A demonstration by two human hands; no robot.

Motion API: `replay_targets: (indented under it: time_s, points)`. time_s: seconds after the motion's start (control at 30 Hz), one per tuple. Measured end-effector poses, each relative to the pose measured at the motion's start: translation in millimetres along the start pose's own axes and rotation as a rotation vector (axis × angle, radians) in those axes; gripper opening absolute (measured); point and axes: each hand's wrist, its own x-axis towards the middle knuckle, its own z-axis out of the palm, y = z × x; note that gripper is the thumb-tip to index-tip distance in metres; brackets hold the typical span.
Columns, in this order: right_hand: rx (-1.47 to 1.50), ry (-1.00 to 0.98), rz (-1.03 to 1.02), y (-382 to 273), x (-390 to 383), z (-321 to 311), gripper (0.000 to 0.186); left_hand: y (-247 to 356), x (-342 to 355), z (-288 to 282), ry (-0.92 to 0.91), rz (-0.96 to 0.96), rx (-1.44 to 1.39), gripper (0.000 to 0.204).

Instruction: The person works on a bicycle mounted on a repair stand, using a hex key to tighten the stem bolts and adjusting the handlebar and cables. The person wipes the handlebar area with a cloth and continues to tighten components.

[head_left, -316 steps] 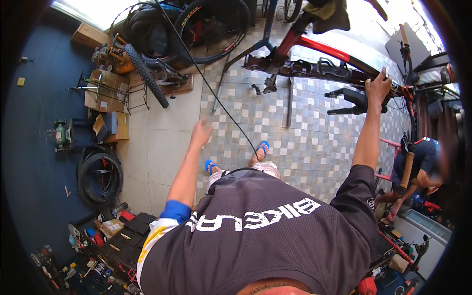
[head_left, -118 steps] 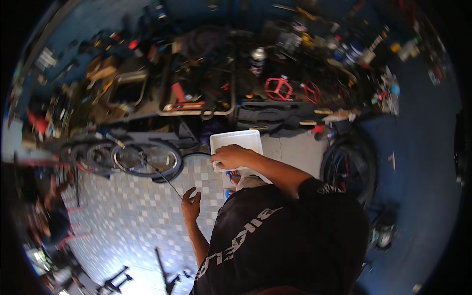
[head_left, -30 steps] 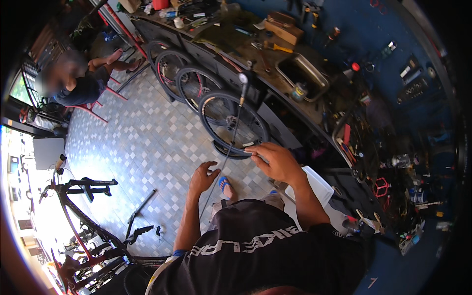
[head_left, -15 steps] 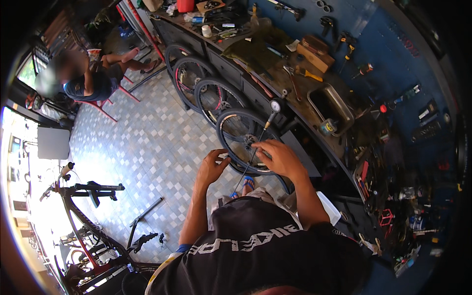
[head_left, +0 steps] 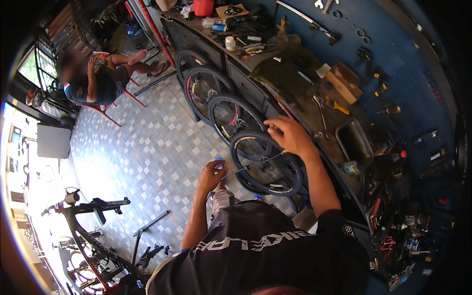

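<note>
My left hand [head_left: 211, 174] is closed on a small blue piece at the end of a thin silvery cable [head_left: 253, 163]. The cable runs up and right to my right hand [head_left: 291, 136], whose thumb and fingers pinch its other end. That hand hovers over the top of a black bicycle wheel [head_left: 268, 169] that stands on the tiled floor, leaning against the workbench [head_left: 305, 105]. Two similar wheels [head_left: 235, 115] stand in a row behind it. My dark printed shirt fills the lower middle.
Tools, boxes and a dark cloth crowd the long workbench, and more tools hang on the blue wall [head_left: 393, 59]. Another person sits on a red chair [head_left: 101, 78] at the far left. A bike on a repair stand [head_left: 93, 216] stands at lower left.
My view has swung further right along the bench. Both hands have come lower over the nearest wheel, and the cable lies stretched between them rather than pointing upward.
</note>
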Motion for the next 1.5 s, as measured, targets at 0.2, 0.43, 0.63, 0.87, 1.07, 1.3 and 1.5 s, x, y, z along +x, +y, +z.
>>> replay_targets:
  time_s: [0.2, 0.43, 0.63, 0.87, 1.07, 1.3, 1.5]
  points:
    - [-0.101, 0.171, 0.142, 60.0, 158.5, 54.8, 0.023, -20.7, 96.7, -75.0, -0.081, 0.07, 0.078, 0.042]
    - [-0.381, 0.355, 0.363, 152.8, 261.2, 107.8, 0.026, -24.0, 226.3, -189.3, -0.099, 0.105, 0.086, 0.04]
    - [-0.674, 0.334, 0.377, 176.7, 294.1, 121.5, 0.037, -9.1, 351.5, -239.8, 0.019, 0.254, 0.051, 0.033]
    - [-0.82, 0.409, 0.372, 198.9, 294.6, 132.2, 0.054, 70.5, 508.2, -255.3, 0.089, 0.511, 0.157, 0.027]
    - [-0.844, 0.251, 0.296, 186.0, 300.5, 126.8, 0.069, 133.4, 634.3, -241.9, 0.165, 0.647, 0.225, 0.03]
    - [-0.86, 0.24, 0.371, 189.1, 305.6, 128.3, 0.071, 175.0, 765.1, -230.6, 0.397, 0.642, 0.29, 0.052]
    - [-0.857, 0.227, 0.37, 190.6, 306.5, 127.0, 0.067, 163.0, 832.5, -233.6, 0.44, 0.412, 0.48, 0.087]
